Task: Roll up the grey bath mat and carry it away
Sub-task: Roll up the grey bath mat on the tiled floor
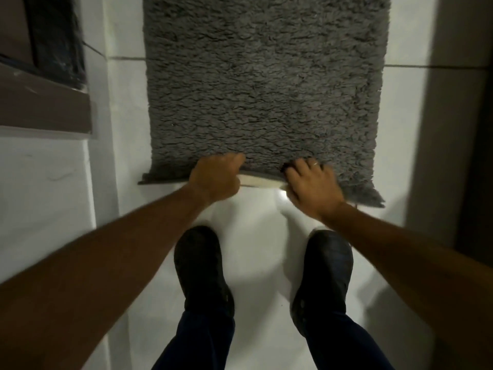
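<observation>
A shaggy grey bath mat [264, 84] lies flat on the white tiled floor and runs away from me. My left hand [217, 177] grips its near edge, thumb on the pile. My right hand [310, 184] grips the same edge a little to the right, a ring on one finger. Between the two hands the edge is lifted slightly, and its pale underside [260, 181] shows. The near corners of the mat still rest on the floor.
My two black shoes [201, 265] stand on the white floor [256, 217] just short of the mat. A brown frame with a dark opening [45, 84] is at the left. A white wall [40, 188] is on the left and a dark wall edge [453, 129] on the right.
</observation>
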Demonstrator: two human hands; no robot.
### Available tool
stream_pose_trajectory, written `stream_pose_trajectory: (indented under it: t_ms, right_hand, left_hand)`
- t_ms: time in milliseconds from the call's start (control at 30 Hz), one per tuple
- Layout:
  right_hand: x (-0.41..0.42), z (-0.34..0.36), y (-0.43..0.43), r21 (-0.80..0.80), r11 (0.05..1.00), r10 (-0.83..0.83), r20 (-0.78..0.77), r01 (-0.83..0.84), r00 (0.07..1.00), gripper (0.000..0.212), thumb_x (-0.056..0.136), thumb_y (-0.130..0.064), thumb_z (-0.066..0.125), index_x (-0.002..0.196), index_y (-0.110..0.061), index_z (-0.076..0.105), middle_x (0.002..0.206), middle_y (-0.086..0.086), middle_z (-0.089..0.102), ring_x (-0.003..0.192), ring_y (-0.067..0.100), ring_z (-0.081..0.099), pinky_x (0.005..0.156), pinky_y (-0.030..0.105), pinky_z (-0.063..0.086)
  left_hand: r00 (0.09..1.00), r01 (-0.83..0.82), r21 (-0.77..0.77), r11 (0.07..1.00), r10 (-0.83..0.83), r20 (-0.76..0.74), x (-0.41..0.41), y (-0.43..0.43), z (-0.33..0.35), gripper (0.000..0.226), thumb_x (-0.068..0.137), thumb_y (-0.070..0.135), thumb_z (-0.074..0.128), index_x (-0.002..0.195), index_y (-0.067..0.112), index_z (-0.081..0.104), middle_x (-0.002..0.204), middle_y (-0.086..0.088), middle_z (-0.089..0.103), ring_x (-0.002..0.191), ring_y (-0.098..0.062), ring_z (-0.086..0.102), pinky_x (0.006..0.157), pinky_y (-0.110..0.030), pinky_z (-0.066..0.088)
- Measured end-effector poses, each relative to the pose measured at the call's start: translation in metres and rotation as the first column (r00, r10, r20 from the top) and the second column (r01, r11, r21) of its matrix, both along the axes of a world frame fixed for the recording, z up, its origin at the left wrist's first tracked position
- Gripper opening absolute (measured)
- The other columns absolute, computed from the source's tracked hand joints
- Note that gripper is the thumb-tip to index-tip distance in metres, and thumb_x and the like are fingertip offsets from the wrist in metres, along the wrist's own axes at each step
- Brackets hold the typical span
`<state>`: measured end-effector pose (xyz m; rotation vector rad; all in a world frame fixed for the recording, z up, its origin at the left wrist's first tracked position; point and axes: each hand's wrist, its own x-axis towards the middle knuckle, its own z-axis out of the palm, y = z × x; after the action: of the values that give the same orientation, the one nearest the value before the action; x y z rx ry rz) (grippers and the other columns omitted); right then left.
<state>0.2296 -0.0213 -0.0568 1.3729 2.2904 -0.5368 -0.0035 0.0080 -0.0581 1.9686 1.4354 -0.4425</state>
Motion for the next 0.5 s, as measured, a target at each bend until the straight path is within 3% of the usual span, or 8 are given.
stream_pose_trajectory:
  t_ms: [100,200,267,333,400,500]
  right_hand:
    - [0.005,0.008,0.038,0.092,0.988,-0.119,-0.064,0.125,0.991,0.029,0.092,-0.033,0.061,0.109,-0.01,0.059,0.109,0.018,0.069,0.099,0.037,0.062,0.087,0.052,0.042]
    - [-0.003,0.008,0.065,0.122,0.983,-0.129,-0.063,0.136,0.99,0.035,0.093,-0.033,0.059,0.121,-0.012,0.054,0.121,0.018,0.066,0.11,0.039,0.059,0.095,0.057,0.037]
    - [-0.008,0.003,0.069,0.093,0.981,-0.168,-0.011,0.168,0.986,0.042,0.095,-0.035,0.056,0.13,-0.013,0.047,0.129,0.017,0.06,0.117,0.039,0.055,0.098,0.057,0.037]
    - [-0.003,-0.005,0.06,0.078,0.978,-0.197,0.012,0.196,0.98,0.046,0.096,-0.04,0.054,0.133,-0.014,0.044,0.134,0.017,0.055,0.122,0.039,0.051,0.099,0.058,0.038]
    - [0.004,-0.014,0.045,0.099,0.974,-0.207,0.006,0.206,0.978,0.047,0.096,-0.043,0.052,0.133,-0.013,0.046,0.141,0.019,0.049,0.128,0.042,0.046,0.102,0.065,0.036]
    - [0.009,-0.019,0.037,0.183,0.964,-0.195,-0.016,0.195,0.981,0.045,0.1,-0.04,0.05,0.136,-0.013,0.047,0.157,0.023,0.034,0.144,0.047,0.029,0.11,0.075,0.01]
  left_hand:
    - [0.999,-0.021,0.174,0.984,0.027,-0.03,-0.016,0.02,0.011,0.026,0.084,0.017,0.052,0.109,0.009,0.056,0.099,-0.015,0.067,0.083,-0.032,0.062,0.073,-0.041,0.053]
    - [0.983,0.113,0.372,0.921,-0.048,-0.18,-0.023,0.018,0.005,0.035,0.081,0.014,0.052,0.116,0.008,0.054,0.111,-0.018,0.062,0.097,-0.035,0.059,0.082,-0.046,0.047]
    - [0.972,0.212,0.47,0.857,-0.136,-0.19,-0.02,0.016,0.0,0.033,0.085,0.013,0.052,0.118,0.012,0.054,0.118,-0.017,0.06,0.106,-0.035,0.056,0.088,-0.049,0.044]
    - [0.956,0.285,0.432,0.856,-0.221,-0.193,-0.015,0.007,-0.006,0.032,0.089,0.024,0.057,0.119,0.015,0.054,0.121,-0.016,0.06,0.109,-0.035,0.055,0.09,-0.05,0.044]
    - [0.938,0.309,0.315,0.897,-0.233,-0.257,-0.015,-0.003,-0.013,0.057,0.083,0.046,0.066,0.13,0.017,0.05,0.134,-0.016,0.055,0.12,-0.037,0.052,0.096,-0.056,0.041]
    - [0.928,0.292,0.247,0.924,-0.212,-0.305,-0.023,-0.01,-0.025,0.084,0.077,0.038,0.072,0.149,0.023,0.031,0.155,-0.018,0.037,0.14,-0.043,0.033,0.108,-0.067,0.026]
